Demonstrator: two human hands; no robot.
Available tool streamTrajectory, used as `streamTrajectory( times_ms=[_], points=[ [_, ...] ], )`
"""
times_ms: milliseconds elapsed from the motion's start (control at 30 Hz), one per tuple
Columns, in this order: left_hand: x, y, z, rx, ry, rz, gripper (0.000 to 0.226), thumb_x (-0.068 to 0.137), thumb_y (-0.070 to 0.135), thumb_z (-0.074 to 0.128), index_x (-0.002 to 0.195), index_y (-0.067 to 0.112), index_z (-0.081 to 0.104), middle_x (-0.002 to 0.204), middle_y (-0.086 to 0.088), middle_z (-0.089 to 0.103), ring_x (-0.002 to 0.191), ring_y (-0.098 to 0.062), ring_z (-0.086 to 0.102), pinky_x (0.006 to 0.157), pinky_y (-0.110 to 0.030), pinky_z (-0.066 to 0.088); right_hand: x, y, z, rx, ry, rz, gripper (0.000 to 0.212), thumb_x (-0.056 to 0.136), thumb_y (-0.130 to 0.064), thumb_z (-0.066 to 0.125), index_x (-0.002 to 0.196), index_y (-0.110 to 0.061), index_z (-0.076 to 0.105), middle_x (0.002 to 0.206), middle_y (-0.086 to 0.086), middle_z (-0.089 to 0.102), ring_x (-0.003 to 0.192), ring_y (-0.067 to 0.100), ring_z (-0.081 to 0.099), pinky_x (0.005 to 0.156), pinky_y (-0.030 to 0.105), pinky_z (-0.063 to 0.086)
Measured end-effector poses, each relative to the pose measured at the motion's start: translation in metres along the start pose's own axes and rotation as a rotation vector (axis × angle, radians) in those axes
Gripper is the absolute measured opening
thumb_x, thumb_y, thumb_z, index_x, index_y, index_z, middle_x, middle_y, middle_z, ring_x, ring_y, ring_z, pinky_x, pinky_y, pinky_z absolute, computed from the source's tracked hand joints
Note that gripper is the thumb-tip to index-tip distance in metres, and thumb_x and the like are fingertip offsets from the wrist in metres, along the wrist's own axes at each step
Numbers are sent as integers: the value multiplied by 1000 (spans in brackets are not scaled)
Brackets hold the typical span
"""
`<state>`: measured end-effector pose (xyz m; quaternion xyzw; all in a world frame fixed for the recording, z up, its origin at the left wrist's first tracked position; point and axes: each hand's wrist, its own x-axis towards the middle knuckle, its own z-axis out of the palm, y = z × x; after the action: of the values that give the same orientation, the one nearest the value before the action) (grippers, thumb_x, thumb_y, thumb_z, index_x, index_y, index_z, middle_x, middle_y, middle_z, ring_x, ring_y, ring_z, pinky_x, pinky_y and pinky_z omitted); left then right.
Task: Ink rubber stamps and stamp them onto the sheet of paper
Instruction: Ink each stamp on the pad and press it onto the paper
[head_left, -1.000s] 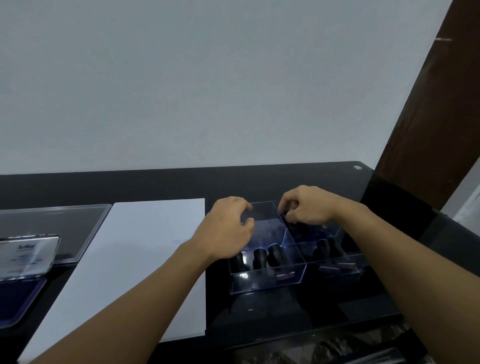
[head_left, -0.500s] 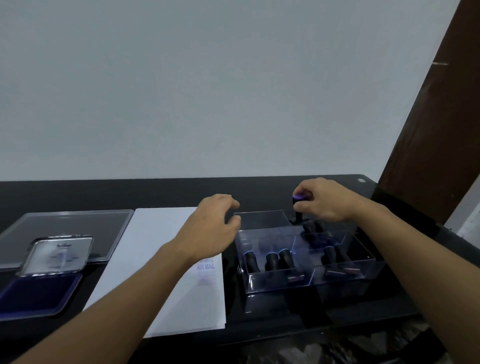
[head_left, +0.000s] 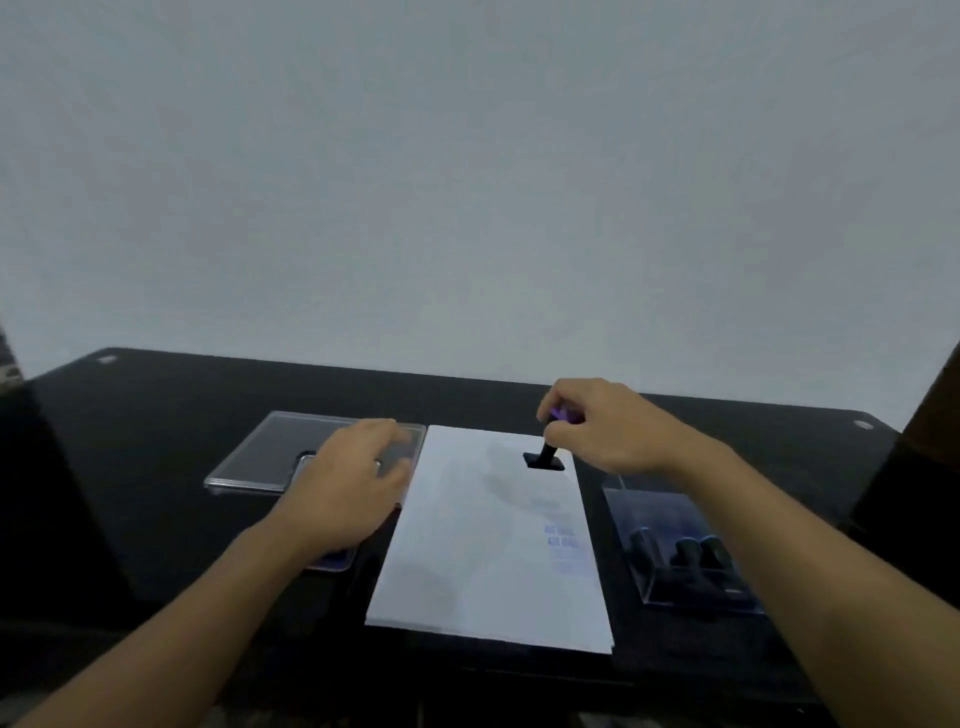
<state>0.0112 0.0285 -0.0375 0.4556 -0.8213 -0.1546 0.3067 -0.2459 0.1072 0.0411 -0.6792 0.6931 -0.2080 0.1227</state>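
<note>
While the right hand (head_left: 608, 426) is pinching the purple top of a black rubber stamp (head_left: 546, 457), fingers curled round the knob, the stamp is standing upright over the far right part of the sheet of paper (head_left: 483, 571). The blur is hiding whether its flat base is touching the sheet. The left hand (head_left: 348, 478) is hovering with fingers loosely spread, holding nothing, over a clear plastic lid (head_left: 244, 467) and an ink pad (head_left: 337, 562) that is mostly hiding beneath it, just left of the sheet. 2 smeared blue prints (head_left: 562, 537) are showing near the sheet's right edge. Right of the sheet, a clear box (head_left: 649, 514) is sitting on the black table (head_left: 156, 405), 3 dark stamp handles showing inside it.
</note>
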Motion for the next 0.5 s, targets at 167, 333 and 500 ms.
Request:
streamTrajectory(
  times_ms=[167, 333, 500],
  points=[
    [-35, -66, -36, 39, 17, -102, 29, 93, 28, 54, 122, 24, 57, 125, 15, 50, 114, -3, 43, 98, -25, 37, 25, -56, 57, -33, -103, -85, 11, 90, -26, 61, 100, -19, 61, 94, -4, 62, 80, 15, 59, 67, 27, 48],
    [-67, -128, -52, 120, 40, -195, 31, 91, 32, 57, 121, 24, 59, 131, 9, 54, 120, -7, 44, 99, -21, 32, 46, -103, 113, -38, -174, -177, 17, 86, -28, 64, 98, -18, 57, 94, 0, 62, 80, 18, 58, 66, 30, 49],
    [-84, -158, -51, 162, 32, -249, 38, 91, 36, 58, 127, 23, 58, 142, 6, 47, 132, -11, 38, 110, -29, 30, 61, -133, 152, -59, -239, -268, 12, 88, -30, 59, 96, -21, 57, 94, 1, 65, 85, 22, 61, 74, 39, 54]
  ],
)
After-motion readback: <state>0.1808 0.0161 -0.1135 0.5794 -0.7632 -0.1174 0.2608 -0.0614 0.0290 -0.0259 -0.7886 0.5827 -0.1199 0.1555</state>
